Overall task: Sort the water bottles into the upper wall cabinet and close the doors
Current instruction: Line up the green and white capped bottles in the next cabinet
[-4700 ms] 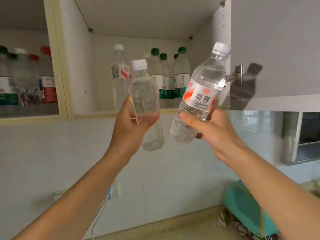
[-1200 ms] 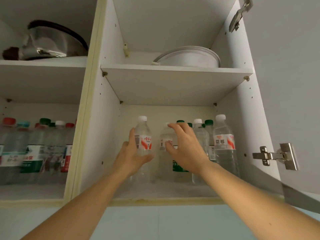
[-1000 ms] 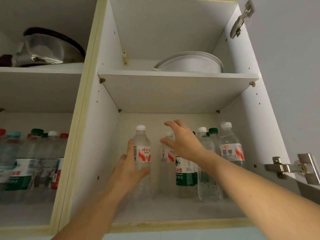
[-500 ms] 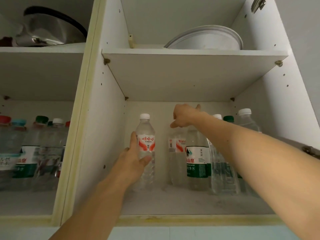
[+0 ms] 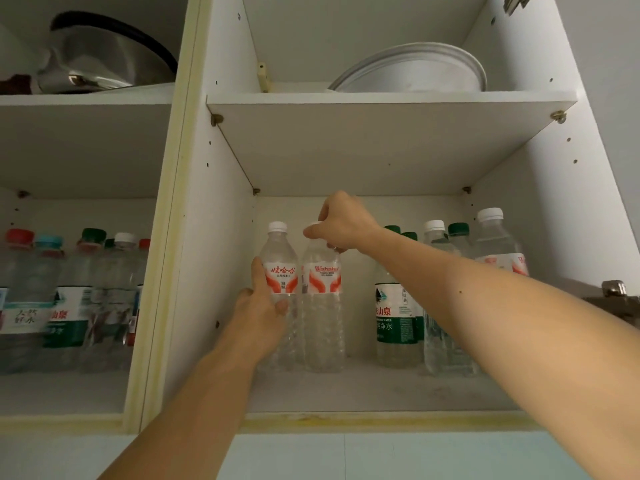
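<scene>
- Settling two red-labelled water bottles upright on the lower shelf (image 5: 363, 393) of the open wall cabinet: the step in hand, by the look of it.
- Left bottle (image 5: 280, 282): white cap, clear body, standing just beside the cabinet's side panel (image 5: 221, 237); the left hand (image 5: 259, 308) grips it at label height, thumb up along its near side.
- Right bottle (image 5: 322, 299): touching or nearly touching the first, label facing out; the right hand (image 5: 341, 225) is curled over its cap and neck, pinching from above.
- Advice, as judgement: keep both bases flat on the shelf before letting go; release the top pinch first, then the body grip, so neither thin-walled bottle tips into its neighbour.
- Green-labelled bottles (image 5: 394, 320): to the right of the right hand's bottle, under the forearm, with a gap between. Withdraw the right arm straight back, not sideways, to avoid sweeping them.
- Further bottles (image 5: 450, 306) stand beyond those, toward the right wall.
- Mixed bottles (image 5: 69, 299): left of the left hand, in the neighbouring compartment.
- White basin (image 5: 415, 69) on the shelf above both hands; metal pan (image 5: 104, 60) up to the left.
- Door hinge (image 5: 613, 289) at far right; doors not yet closed.
</scene>
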